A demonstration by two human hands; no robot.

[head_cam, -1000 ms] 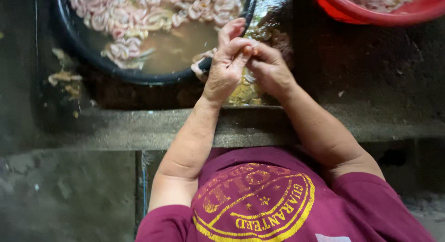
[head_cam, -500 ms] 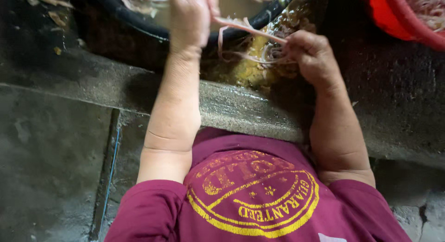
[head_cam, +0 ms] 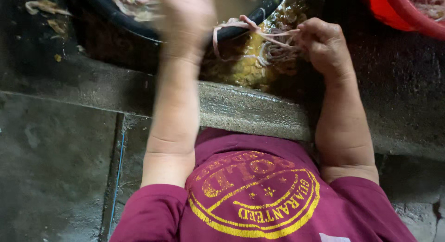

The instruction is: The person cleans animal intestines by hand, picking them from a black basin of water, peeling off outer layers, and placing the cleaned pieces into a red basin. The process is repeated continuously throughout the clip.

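Pink intestine strand [head_cam: 252, 31] runs left-right, taut between hands. Right hand [head_cam: 324, 45] pinches its right end; left hand [head_cam: 185, 19] blurred, grip on the left end unclear.

I see a red tub [head_cam: 402, 14] at the top right corner, with pale pink strips heaped inside it. A wet concrete ledge [head_cam: 250, 110] runs across the middle of my view. Above it lies a yellowish-brown sludge [head_cam: 241, 66] on the dark, wet surface. A few pale scraps [head_cam: 44, 6] lie at the top left. Below the ledge is a grey concrete floor [head_cam: 51, 177], and a maroon shirt [head_cam: 259, 200] with a round yellow print fills the bottom.
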